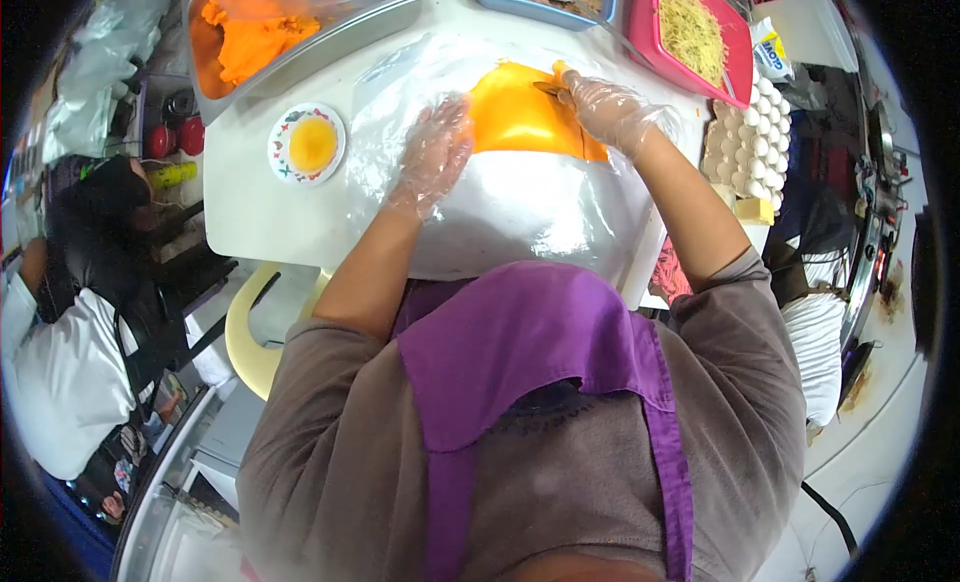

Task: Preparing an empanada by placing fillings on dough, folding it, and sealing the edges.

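Note:
A flattened sheet of glossy orange dough (517, 117) lies on a clear plastic sheet (517, 222) on the white table. My left hand (439, 147), in a clear disposable glove, rests with its palm down at the dough's left edge and holds nothing. My right hand (604, 106), gloved the same way, is at the upper right part of the dough. It grips a small knife-like tool (549, 88) whose narrow end points left over the dough; the rest is hidden by the fingers. Near the lower right corner a thin line parts a strip from the sheet.
A metal tray (311, 68) of orange dough stands at the back left, near a plate (276, 160) of yellow liquid. Behind are a blue tub (551, 10) of brown filling and a pink tub (739, 38) of pale shreds. An egg tray (724, 151) sits at the right.

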`<state>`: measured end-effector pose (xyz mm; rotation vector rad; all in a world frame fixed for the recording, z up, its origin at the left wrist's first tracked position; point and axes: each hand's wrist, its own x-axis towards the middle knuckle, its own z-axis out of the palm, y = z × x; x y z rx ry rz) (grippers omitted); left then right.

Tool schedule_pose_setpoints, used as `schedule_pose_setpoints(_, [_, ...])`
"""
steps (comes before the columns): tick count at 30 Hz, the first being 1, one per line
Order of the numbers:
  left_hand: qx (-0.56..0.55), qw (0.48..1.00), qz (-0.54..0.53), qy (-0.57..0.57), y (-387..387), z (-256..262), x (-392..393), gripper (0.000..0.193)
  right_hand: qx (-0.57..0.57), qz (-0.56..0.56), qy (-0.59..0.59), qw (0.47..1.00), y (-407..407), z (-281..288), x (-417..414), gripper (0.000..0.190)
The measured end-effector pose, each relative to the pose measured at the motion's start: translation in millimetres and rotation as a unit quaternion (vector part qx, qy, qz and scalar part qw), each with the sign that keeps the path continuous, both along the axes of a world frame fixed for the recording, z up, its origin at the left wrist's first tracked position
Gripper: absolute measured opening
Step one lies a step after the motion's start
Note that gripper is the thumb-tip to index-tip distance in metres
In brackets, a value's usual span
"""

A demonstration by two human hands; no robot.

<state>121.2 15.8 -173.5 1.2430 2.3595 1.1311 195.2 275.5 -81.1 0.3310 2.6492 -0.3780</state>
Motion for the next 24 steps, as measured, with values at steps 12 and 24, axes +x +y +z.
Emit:
schedule_pose_setpoints(12, [0.199, 0.954, 0.066, -0.212, -7.1, -6.2, 2.9, 0.062, 0.082, 0.218, -0.008, 0.973, -25.1, 15.1, -52.8, 0.029])
schedule_pose_setpoints(24, [0.221, 0.955, 0.085, -0.179, -8.1, -13.9, -0.3, 0.062, 0.113, 0.389, -0.024, 0.914, -58.7, 16.1, -78.3, 0.036])
